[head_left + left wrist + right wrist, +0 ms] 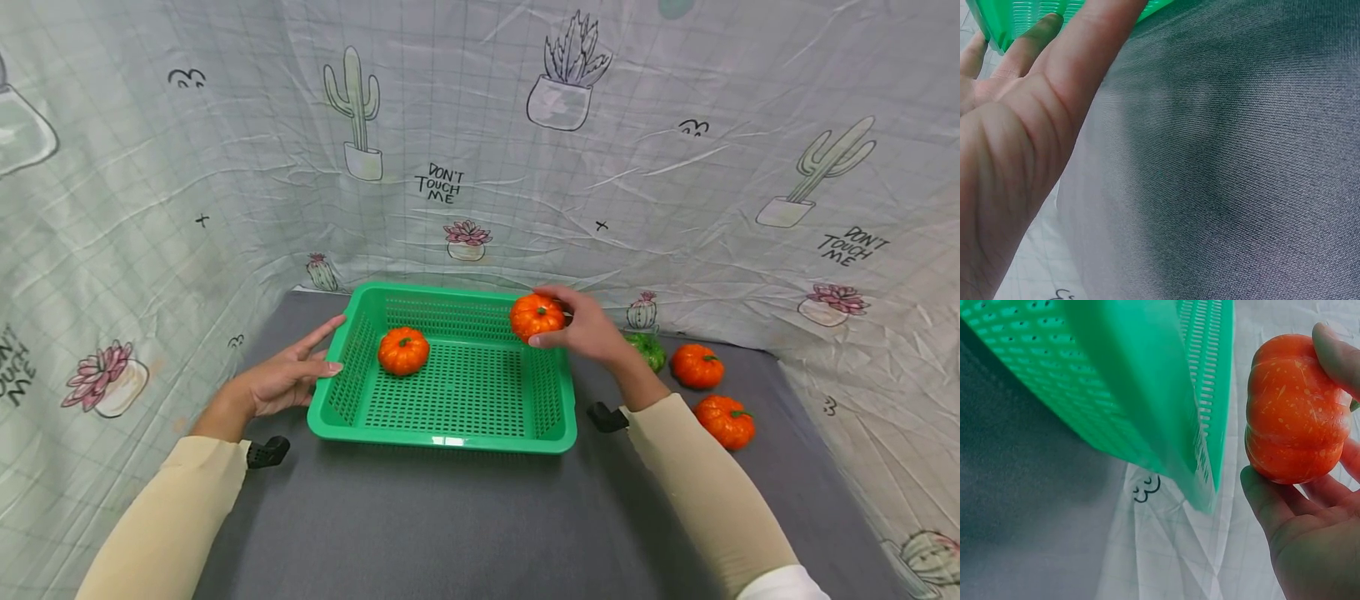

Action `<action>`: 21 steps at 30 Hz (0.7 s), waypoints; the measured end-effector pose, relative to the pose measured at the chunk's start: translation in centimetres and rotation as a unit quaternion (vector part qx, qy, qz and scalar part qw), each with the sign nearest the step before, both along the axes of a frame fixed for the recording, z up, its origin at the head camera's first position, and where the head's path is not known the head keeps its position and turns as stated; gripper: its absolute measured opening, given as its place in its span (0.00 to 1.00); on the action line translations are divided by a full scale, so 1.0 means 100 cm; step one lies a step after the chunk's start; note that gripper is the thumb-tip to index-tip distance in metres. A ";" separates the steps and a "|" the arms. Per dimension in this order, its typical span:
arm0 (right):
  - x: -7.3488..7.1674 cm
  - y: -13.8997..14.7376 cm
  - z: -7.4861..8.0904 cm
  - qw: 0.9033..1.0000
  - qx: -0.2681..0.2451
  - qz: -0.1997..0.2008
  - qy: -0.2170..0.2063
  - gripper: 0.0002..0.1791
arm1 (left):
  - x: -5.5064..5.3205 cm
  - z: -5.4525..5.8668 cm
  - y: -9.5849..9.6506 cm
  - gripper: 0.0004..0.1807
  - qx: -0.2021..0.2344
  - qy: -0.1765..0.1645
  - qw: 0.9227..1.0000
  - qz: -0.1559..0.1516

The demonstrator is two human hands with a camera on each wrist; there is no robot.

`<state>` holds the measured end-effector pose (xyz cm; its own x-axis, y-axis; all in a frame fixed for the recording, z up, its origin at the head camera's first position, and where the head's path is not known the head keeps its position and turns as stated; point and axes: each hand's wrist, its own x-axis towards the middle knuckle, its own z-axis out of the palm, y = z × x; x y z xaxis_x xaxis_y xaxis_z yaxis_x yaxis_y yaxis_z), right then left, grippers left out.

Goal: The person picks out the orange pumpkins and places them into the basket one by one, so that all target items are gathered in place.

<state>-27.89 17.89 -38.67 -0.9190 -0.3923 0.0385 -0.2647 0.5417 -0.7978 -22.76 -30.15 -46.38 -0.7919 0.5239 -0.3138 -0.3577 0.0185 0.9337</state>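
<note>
A green plastic basket [450, 443] with slotted walls stands in the middle of the grey surface. One small orange pumpkin [403, 351] lies inside it, toward the left. My left hand [288, 377] is at the basket's left side, fingers extended along the outer wall and the thumb tip at the rim; the left wrist view shows these straight fingers against the green plastic. Above the basket's back right corner, my right hand [581, 325] holds another small pumpkin [1297, 409] between thumb and fingers. Its green stem faces up in the head view.
Right of the basket lie two more orange pumpkins, a farther pumpkin [697, 367] and a nearer pumpkin [724, 422]. A green bumpy vegetable [647, 352] sits beside them, partly hidden by my right arm. Printed cloth [480, 125] hangs around the grey table [420, 525].
</note>
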 end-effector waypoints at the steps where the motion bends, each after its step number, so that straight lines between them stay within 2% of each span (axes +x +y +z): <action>1: 0.000 -0.001 0.000 1.000 0.001 0.001 -0.001 0.44 | 0.000 0.000 0.000 0.50 0.000 0.000 1.000 0.001; 21: -0.003 -0.028 -0.002 1.000 0.003 0.026 0.011 0.44 | 0.000 -0.001 -0.002 0.50 0.000 0.017 1.000 -0.012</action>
